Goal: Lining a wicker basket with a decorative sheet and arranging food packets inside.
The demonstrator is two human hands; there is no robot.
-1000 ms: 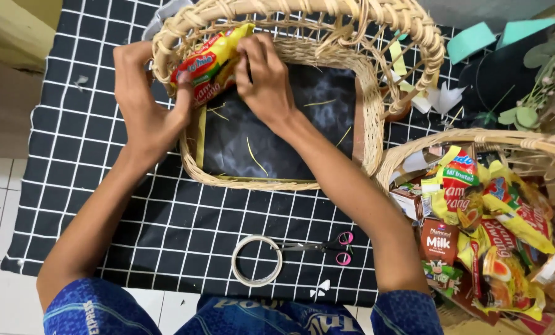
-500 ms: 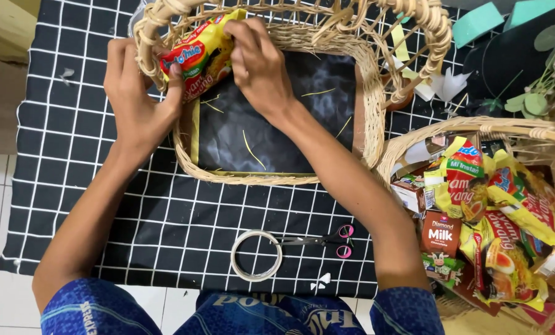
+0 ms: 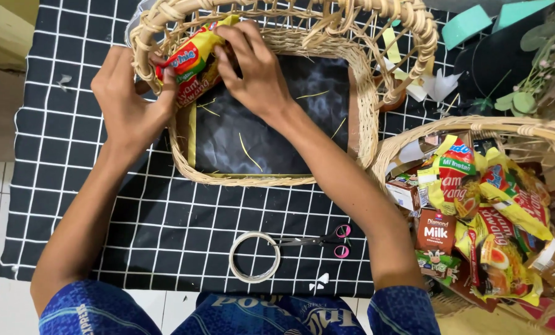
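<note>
From the head camera, looking straight down, both forearms reach forward from the bottom edge of the picture and meet at the near-left corner of a wicker basket (image 3: 367, 118). The left hand (image 3: 128, 105) lies outside the basket wall, fingers curled over the rim, pinching the lower end of a yellow and red noodle packet (image 3: 190, 59). The right hand (image 3: 256, 74) comes in over the basket's inside, knuckles up, its fingertips clenched on the packet's upper end. The packet sits tilted against the inner wall, at the corner, held by both hands.

The basket floor is lined with a dark sheet (image 3: 290, 124), bare except for a few straw wisps, so most of the inside stands open to the right of the hands. On the black grid cloth (image 3: 73, 205) in front of the basket lie a tape roll (image 3: 254, 256) and pink-handled scissors (image 3: 318, 239), touching each other, well apart from both hands.

A second basket (image 3: 507, 124) to the right, packed with packets and milk cartons, is cut off by the frame edge. The handle of the first basket crosses over the far side. The packet's middle is partly hidden behind the rim and fingers.
</note>
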